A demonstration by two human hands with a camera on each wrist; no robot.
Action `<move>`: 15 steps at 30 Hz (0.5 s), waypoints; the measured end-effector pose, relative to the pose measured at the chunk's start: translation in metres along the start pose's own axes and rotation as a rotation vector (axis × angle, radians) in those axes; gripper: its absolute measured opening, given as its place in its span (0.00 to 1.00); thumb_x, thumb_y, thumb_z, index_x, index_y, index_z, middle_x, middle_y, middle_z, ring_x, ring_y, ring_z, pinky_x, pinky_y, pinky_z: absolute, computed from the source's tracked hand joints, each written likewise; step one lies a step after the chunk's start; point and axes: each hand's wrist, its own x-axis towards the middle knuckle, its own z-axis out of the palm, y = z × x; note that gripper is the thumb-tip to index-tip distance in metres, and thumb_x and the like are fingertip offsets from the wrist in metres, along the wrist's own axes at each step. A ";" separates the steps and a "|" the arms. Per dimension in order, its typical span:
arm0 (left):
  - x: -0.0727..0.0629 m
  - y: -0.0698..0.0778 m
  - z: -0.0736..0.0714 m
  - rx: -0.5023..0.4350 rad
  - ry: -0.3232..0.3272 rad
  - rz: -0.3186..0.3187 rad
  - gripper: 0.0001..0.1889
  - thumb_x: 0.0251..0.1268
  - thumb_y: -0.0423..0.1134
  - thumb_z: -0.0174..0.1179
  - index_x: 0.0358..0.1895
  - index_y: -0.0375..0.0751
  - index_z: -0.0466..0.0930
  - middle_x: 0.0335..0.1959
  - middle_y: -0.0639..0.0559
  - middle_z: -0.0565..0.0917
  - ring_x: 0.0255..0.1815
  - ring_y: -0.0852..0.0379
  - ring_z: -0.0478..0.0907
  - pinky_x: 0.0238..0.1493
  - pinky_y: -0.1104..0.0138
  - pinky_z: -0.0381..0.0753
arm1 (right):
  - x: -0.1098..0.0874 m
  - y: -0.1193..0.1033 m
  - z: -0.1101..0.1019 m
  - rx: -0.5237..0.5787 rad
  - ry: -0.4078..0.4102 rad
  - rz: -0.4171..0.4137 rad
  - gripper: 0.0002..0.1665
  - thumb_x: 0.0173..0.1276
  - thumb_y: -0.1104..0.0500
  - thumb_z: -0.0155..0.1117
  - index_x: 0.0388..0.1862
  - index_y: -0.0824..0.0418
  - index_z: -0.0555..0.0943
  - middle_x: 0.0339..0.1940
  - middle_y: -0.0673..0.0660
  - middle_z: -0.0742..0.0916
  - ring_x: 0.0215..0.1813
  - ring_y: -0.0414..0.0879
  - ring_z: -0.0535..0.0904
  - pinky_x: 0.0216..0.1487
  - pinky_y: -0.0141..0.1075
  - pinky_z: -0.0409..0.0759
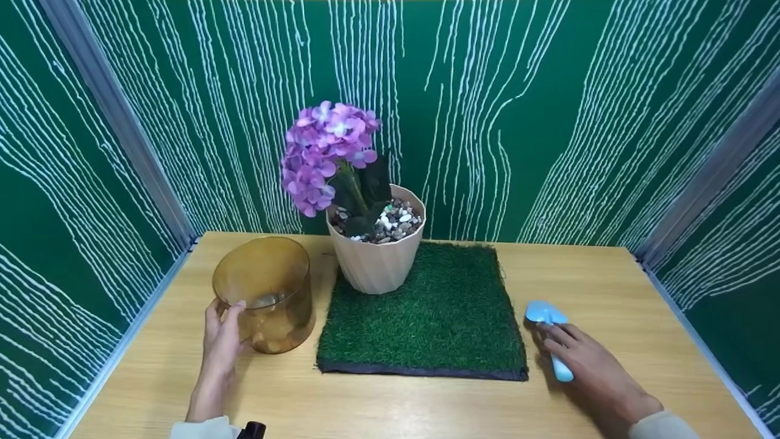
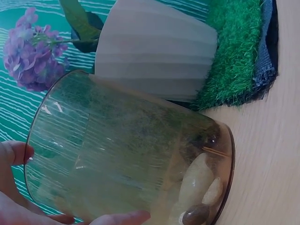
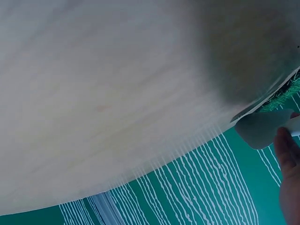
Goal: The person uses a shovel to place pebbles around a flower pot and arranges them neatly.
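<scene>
Head view: my left hand grips an amber see-through container at its near-left rim; the container stands just left of the artificial grass mat, apart from it. From the left wrist, I see a few smooth stones, pale and dark brown, through the wall near the container's base.

My right hand pinches a light-blue hand trowel where its handle joins the blade. I hold it just right of the mat, the blade pointing away from me and the handle's butt showing below my fingers; whether it touches the wooden tabletop, I cannot tell.

On the mat's far-left part sits a pale faceted flower pot, upright, with mixed pebbles filling its top. A purple hydrangea rises from it, its bloom leaning left. Beyond the mat stands a green wall with wavy white lines.
</scene>
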 end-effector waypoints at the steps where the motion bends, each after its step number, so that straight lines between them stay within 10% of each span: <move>1: 0.000 0.000 0.000 0.004 0.001 0.001 0.41 0.94 0.44 0.40 0.94 0.35 0.28 0.97 0.34 0.33 0.96 0.33 0.39 0.75 0.42 0.81 | 0.000 0.000 -0.001 0.003 -0.009 0.004 0.31 0.61 0.78 0.82 0.60 0.57 0.86 0.73 0.61 0.88 0.72 0.63 0.84 0.71 0.60 0.86; 6: 0.001 0.001 -0.002 0.000 0.002 0.006 0.41 0.93 0.42 0.41 0.94 0.33 0.29 0.97 0.33 0.34 0.95 0.33 0.41 0.53 0.63 0.86 | -0.001 -0.002 -0.006 0.050 -0.055 0.043 0.30 0.64 0.77 0.81 0.61 0.55 0.86 0.74 0.60 0.87 0.73 0.63 0.82 0.72 0.62 0.85; 15: 0.001 0.002 -0.001 -0.014 0.012 0.001 0.41 0.92 0.40 0.42 0.93 0.32 0.31 0.96 0.31 0.36 0.94 0.32 0.43 0.48 0.67 0.87 | -0.005 -0.005 -0.010 0.110 -0.035 0.077 0.32 0.63 0.78 0.81 0.63 0.56 0.87 0.72 0.61 0.88 0.71 0.65 0.82 0.69 0.64 0.87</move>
